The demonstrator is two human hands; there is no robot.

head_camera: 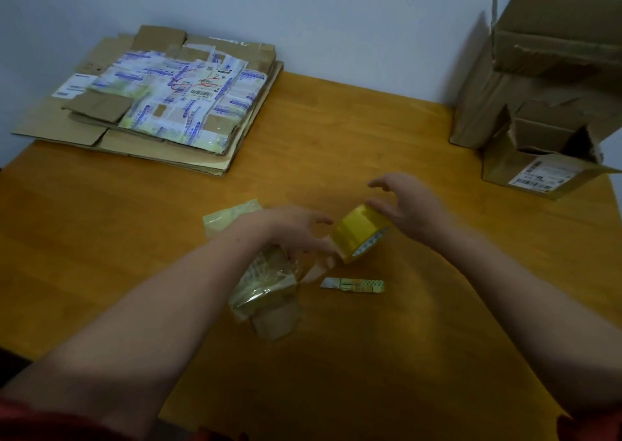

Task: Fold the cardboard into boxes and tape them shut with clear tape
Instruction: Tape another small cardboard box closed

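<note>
A roll of yellowish clear tape (360, 235) is held tilted above the middle of the wooden table (134, 245). My right hand (407, 213) grips its upper right side with fingers spread. My left hand (296, 230) pinches the roll's lower left edge, where a clear strip trails down. A small box wrapped in old tape (269, 296) lies under my left wrist. A stack of flattened cardboard (158, 104), covered with labels and tape, lies at the far left.
A small cutter blade (351, 284) lies just in front of the roll. Crumpled clear wrapping (229, 218) sits behind my left hand. Several opened cardboard boxes (542, 93) are piled at the far right against the wall.
</note>
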